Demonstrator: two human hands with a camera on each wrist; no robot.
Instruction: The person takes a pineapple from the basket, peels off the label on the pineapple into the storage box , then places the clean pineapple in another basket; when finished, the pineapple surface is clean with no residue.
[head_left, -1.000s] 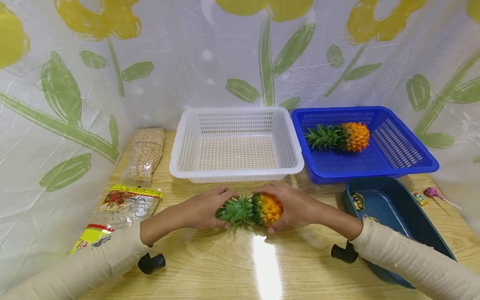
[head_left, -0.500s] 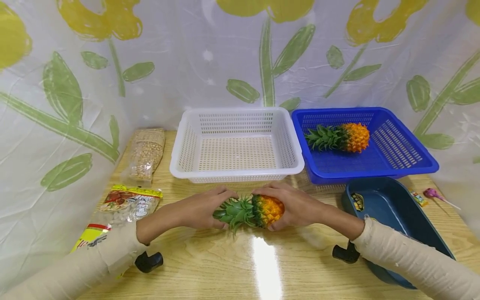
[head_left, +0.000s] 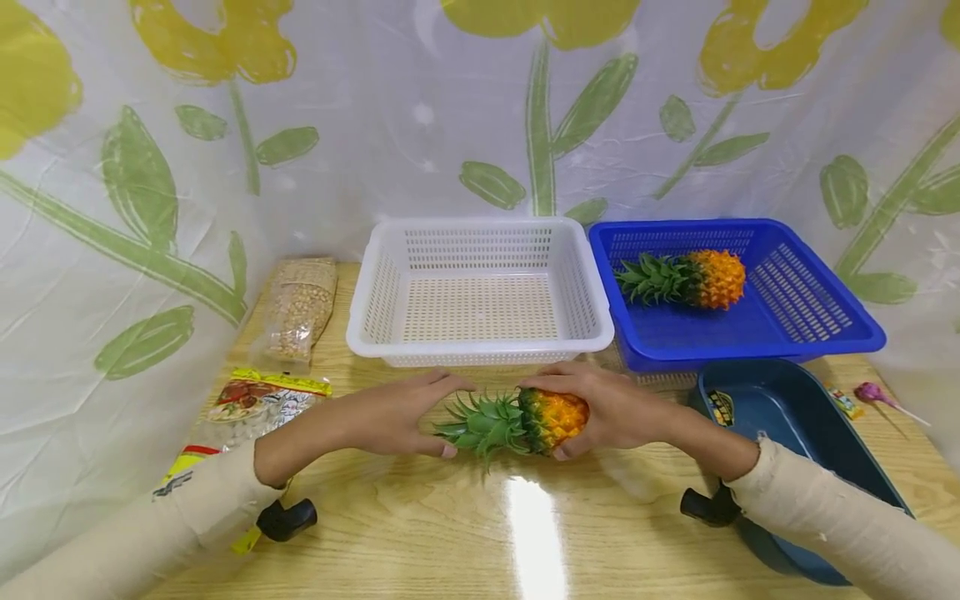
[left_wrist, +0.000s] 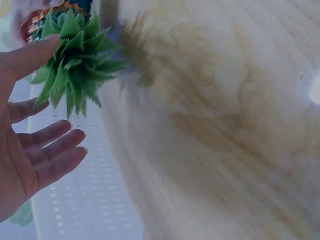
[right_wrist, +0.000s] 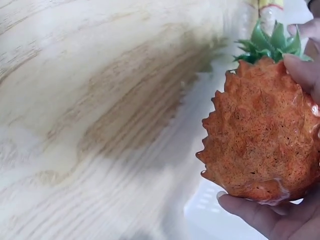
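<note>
A toy pineapple (head_left: 557, 419) with an orange body and green leaves lies sideways between my hands, in front of the white basket. My right hand (head_left: 618, 407) grips its body from the right; the right wrist view shows thumb and fingers spread around the spiky orange pineapple (right_wrist: 265, 130). At the leafy end, my left hand (head_left: 386, 417) is spread with slightly bent fingers. In the left wrist view its thumb overlaps the green leaves (left_wrist: 75, 60), while the other fingers of the left hand (left_wrist: 30, 135) stand apart from them.
The white basket (head_left: 480, 344) holds nothing. Beside it, a blue basket (head_left: 757, 350) contains another toy pineapple (head_left: 716, 279). A dark teal tub (head_left: 787, 383) sits at right, near a lollipop (head_left: 870, 392). Two food bags, one of beans (head_left: 303, 308) and one yellow-edged (head_left: 258, 408), lie left.
My left hand has loosened and drawn slightly left from the leaves. The pineapple and right hand have shifted a little right. The whole head view has also shifted slightly.
</note>
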